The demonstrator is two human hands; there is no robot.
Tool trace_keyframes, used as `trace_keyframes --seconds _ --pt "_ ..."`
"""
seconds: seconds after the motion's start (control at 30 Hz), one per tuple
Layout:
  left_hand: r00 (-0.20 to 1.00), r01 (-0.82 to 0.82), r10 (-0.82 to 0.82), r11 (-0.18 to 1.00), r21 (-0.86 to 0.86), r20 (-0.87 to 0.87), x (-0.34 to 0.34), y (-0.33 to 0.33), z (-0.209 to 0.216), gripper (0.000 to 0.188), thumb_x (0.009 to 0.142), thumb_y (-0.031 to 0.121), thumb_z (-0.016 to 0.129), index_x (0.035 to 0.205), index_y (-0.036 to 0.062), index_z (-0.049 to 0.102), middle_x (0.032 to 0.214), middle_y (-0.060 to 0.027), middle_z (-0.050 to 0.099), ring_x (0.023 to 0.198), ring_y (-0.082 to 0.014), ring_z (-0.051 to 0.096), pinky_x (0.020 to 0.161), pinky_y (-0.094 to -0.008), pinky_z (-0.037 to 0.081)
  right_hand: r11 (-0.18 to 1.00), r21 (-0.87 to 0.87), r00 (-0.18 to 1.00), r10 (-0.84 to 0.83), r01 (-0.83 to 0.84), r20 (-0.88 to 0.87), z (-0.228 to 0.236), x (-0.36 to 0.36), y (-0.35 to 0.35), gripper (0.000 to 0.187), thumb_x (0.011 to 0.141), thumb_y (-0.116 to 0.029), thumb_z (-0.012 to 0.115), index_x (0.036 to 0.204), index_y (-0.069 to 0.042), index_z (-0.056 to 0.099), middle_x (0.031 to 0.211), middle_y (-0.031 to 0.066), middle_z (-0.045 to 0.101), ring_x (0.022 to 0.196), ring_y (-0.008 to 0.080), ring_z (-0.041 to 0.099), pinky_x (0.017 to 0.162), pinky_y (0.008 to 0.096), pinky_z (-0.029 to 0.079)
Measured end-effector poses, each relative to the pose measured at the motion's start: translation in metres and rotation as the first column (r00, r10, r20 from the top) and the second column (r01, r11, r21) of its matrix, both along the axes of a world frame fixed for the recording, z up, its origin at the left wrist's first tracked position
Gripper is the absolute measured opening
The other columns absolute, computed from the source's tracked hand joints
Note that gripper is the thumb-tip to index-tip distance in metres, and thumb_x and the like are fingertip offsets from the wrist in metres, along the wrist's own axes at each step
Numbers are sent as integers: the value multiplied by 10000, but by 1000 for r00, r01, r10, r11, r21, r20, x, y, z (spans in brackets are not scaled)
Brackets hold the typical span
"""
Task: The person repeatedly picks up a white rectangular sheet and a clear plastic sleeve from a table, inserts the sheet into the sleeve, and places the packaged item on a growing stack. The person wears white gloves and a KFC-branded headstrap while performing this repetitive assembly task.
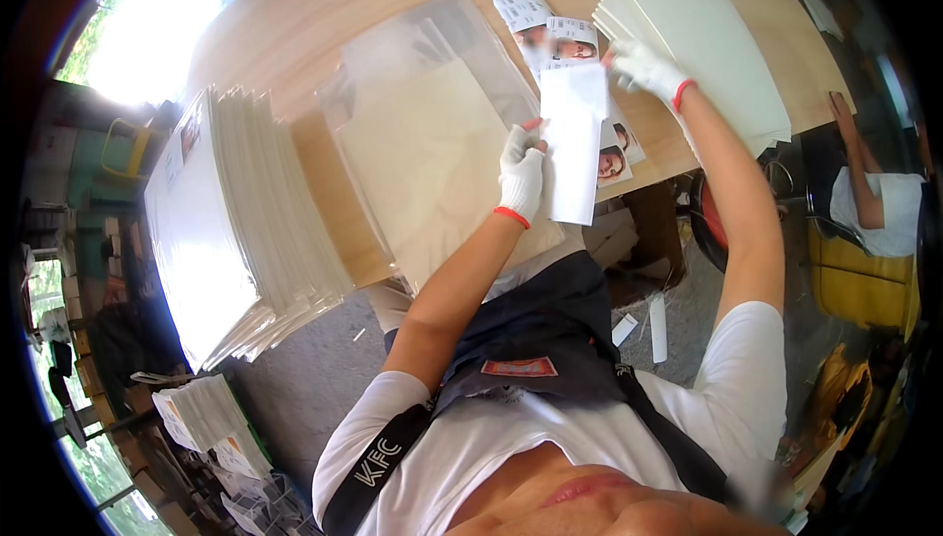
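The largest thing is the pale wood-grain desk (285, 35), its far part a wide stretch of open wood, with a narrower strip showing between the tall stack of white boards in glossy clear wrapping (236, 231) at the left and the flat clear plastic sleeves (393, 40) in the middle. A cream sheet (432, 172) lies over the sleeves, reaching the near edge by the person's dark apron (530, 315). At the right, a fanned pile of pale greenish-white boards (712, 35) also runs to the near edge. Between sleeves and boards is a long, white, folded-looking paper strip (573, 168), its lower end out past the desk's near edge. The left hand (521, 165), in a white red-cuffed glove with fingertips bare, has fingers at the strip's left edge; the similarly gloved right hand (645, 69) is curled beside its upper right corner. Whether either grips cannot be told. Glossy cards (575, 45) with portraits and fine dark print lie beyond and beside the strip. Smaller still, a red rectangular label (519, 367) marks the apron.
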State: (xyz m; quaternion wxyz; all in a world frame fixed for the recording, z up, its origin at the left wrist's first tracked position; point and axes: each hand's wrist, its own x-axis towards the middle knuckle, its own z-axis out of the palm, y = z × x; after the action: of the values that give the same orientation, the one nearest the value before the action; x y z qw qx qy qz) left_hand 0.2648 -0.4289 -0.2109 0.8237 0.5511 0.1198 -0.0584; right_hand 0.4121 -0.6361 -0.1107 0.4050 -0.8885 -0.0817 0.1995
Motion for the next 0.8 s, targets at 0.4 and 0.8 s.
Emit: trace_keyframes --seconds 0.4,0.8 --pt "975 221 -201 909 353 -92 15 12 39 511 816 -22 418 1301 125 482 1054 -29 611 917 -114 557 743 -242 454 985 -139 731 23 99 682 80 39 66 186 869 -177 540 988 -37 567 791 72 627 772 122 612 654 255 503" --pt "904 -404 421 897 -178 71 -24 177 19 489 956 294 454 1372 75 321 1365 -99 352 1157 -169 424 982 -311 369 855 -29 454 303 -518 838 -51 -10 180 121 823 -74 602 918 -41 535 948 107 613 740 320 594 633 376 478"
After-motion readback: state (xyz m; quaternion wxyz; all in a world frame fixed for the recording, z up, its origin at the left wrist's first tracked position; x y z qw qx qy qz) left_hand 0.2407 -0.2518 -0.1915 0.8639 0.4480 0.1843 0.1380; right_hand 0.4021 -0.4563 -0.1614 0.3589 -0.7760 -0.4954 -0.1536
